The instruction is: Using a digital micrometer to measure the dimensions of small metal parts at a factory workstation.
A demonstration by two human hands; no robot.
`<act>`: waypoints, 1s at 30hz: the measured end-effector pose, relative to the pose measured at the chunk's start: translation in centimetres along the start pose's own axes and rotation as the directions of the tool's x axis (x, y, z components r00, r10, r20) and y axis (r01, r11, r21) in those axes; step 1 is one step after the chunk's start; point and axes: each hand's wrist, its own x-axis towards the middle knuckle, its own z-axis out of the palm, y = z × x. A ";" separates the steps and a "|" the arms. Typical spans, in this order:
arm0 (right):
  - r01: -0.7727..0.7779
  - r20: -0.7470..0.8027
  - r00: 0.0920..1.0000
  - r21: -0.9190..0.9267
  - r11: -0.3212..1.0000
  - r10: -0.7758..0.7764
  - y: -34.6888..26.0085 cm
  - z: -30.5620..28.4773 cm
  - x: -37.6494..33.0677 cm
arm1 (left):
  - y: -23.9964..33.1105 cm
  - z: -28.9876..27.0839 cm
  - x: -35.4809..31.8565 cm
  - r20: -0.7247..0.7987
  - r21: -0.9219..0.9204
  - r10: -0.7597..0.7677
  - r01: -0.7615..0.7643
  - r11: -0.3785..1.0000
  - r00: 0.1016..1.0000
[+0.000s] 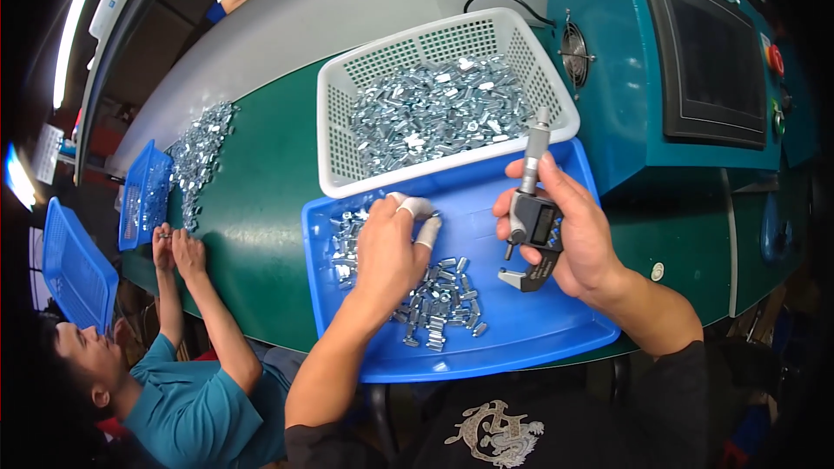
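In my right hand (pixel 580 230) is a digital micrometer (pixel 540 224), a grey thimble at its top and a dark C-shaped frame with a small display below. Its jaw gap shows nothing in it. My left hand (pixel 391 243) is over the blue tray (pixel 512 339), fingers curled down and some tips covered with white finger cots (pixel 419 207). Whatever those fingertips hold, if anything, is hidden. Small shiny metal parts (pixel 441 300) lie loose in the tray, on both sides of my left hand.
Beyond the tray a white perforated basket (pixel 334 161) holds many similar parts. At right stands a teal machine (pixel 621 113) with a dark screen (pixel 708 56). To the left, a co-worker (pixel 200 391) handles something beside a parts pile (pixel 201 152) and a blue basket (pixel 143 195).
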 end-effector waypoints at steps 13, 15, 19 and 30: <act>0.061 -0.018 0.998 0.086 0.994 -0.060 0.0 -0.6 0.5 | 4.0 -0.6 -1.3 0.468 -0.863 -0.073 0.473 0.175 0.881; 0.070 -0.016 0.998 0.088 0.994 -0.069 -0.1 -0.7 0.5 | 3.9 -0.2 -1.3 0.449 -0.866 -0.001 0.435 0.248 0.894; 0.060 0.009 0.998 0.093 0.994 -0.061 0.0 -0.8 0.6 | 4.1 -0.3 -1.3 0.522 -0.835 -0.051 0.523 0.173 0.851; 0.044 0.028 0.999 0.070 0.997 -0.046 0.1 -0.6 0.4 | 4.2 -0.5 -1.4 0.523 -0.831 -0.025 0.516 0.206 0.852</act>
